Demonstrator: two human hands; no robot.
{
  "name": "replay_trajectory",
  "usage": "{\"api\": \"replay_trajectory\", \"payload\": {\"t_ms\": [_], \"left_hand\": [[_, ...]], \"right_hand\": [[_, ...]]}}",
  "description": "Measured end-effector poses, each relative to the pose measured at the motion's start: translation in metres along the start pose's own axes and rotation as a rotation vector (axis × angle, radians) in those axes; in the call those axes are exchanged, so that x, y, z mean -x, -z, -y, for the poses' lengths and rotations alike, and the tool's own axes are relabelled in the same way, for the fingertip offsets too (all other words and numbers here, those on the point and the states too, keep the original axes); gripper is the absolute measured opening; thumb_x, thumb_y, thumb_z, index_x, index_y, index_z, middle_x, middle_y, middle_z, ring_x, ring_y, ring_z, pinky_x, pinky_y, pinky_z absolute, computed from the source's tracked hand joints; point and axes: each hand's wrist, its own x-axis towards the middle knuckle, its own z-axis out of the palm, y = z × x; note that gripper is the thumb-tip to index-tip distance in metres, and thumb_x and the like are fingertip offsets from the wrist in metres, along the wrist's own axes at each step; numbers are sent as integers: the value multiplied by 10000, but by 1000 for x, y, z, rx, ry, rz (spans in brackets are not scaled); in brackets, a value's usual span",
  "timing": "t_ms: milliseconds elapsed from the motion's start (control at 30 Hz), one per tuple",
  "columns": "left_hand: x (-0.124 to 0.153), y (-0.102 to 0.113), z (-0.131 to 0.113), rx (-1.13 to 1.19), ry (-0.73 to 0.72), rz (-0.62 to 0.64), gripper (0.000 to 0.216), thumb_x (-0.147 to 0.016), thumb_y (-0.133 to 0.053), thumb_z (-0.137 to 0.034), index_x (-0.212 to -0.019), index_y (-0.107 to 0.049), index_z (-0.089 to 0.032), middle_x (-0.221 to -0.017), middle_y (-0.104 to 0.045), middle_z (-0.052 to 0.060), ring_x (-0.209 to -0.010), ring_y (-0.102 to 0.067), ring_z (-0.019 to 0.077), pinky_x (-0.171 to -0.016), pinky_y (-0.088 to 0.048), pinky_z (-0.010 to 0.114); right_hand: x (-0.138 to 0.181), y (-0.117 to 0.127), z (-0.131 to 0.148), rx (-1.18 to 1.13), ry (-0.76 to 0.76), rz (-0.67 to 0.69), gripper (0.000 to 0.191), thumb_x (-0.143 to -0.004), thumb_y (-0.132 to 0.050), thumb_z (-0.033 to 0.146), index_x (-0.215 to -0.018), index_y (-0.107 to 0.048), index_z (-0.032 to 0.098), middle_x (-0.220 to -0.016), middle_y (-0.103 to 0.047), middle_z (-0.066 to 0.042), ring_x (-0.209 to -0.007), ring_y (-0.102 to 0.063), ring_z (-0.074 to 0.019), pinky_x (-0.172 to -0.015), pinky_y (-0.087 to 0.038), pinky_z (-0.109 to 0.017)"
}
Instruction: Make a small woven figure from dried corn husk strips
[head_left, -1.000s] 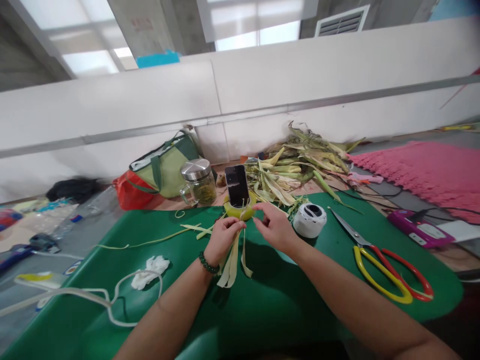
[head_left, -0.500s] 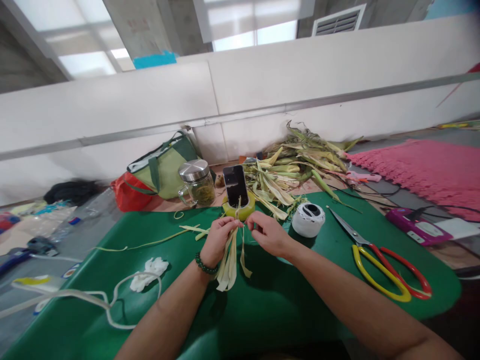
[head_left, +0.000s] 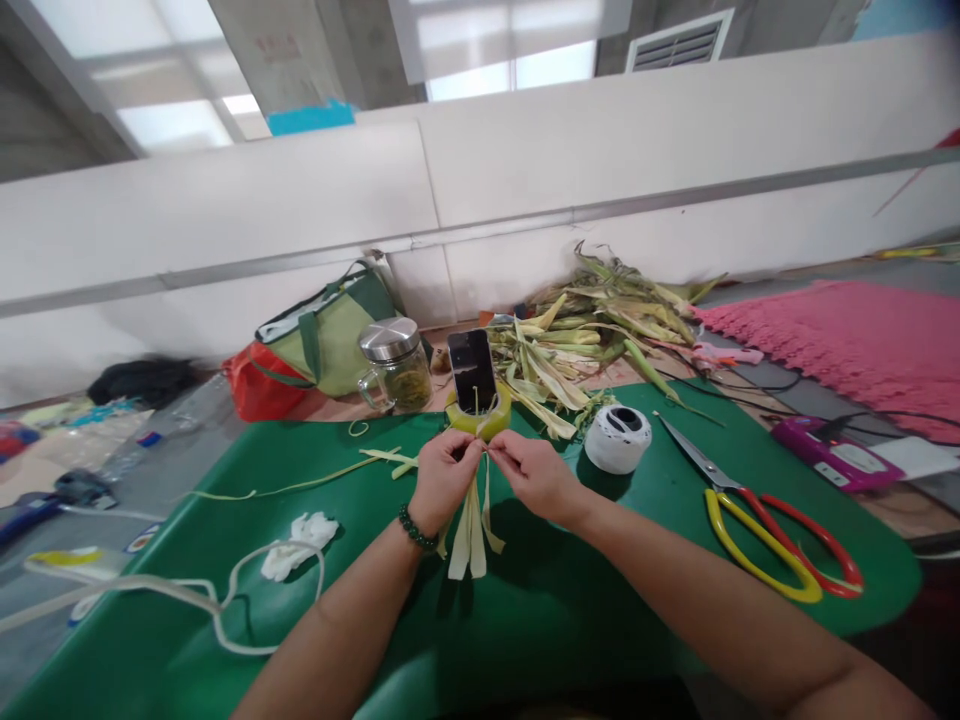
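**Pinch tight where the strips meet**

The left hand [head_left: 442, 478] and right hand [head_left: 534, 472] meet fingertip to fingertip. Both are pinched shut on the top of a bunch of pale strips [head_left: 471, 525], whose loose ends hang over the green mat [head_left: 570, 620]. The work likely goes best with the pinch kept tight and the ends even, so nothing slips. The phone [head_left: 472, 370] stands just beyond, with the spool [head_left: 618, 438] and scissors [head_left: 757, 525] to the right.

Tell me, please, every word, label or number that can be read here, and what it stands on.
No text here can be read for sure.
Red marks on the pillar: too blurred.
White label on the purple device: too small.
The phone: dark screen, no text.
The husk strips pinched by the left hand and right hand: no print.
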Motion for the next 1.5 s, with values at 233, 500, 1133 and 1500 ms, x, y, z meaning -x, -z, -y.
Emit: {"api": "replay_trajectory", "payload": {"t_ms": [233, 500, 1133, 1500], "left_hand": [[-4, 5, 1, 229, 272, 169, 179, -622, -621, -289, -518, -659, -150, -468, -510, -19, -492, -407, 106, -509, -305, 237], [-5, 7, -3, 462, 426, 329, 190, -590, -617, -270, -437, -579, -163, -444, -482, -20, -461, -383, 95, -465, -300, 232], [3, -12, 9, 409, 222, 214, 235, -631, -693, -306, -669, -493, -188, -565, -449, -68, -540, -416, 91, -533, -340, 206], [2, -14, 19, 187, 122, 231, 127, -638, -697, -256, -556, -688, -160, -575, -572, 17, -601, -494, 140, -608, -384, 257]], "right_hand": [[2, 8, -3, 88, 188, -20, 166, -920, -392, 231, -950, -550, 192, -670, -578, -8, -561, -518, -139, -567, -378, -243], [-4, 7, -4, 489, 550, -83, 179, -882, -419, 159, -870, -596, 176, -718, -515, -49, -688, -464, -185, -637, -381, -298], [-9, 8, -14, -213, -94, -47, 280, -812, -585, 412, -668, -643, 179, -516, -470, 35, -483, -372, -98, -475, -296, -230], [-14, 11, -18, -366, -183, 51, 280, -768, -586, 405, -662, -656, 155, -506, -457, 37, -475, -331, -85, -459, -245, -228]]}}
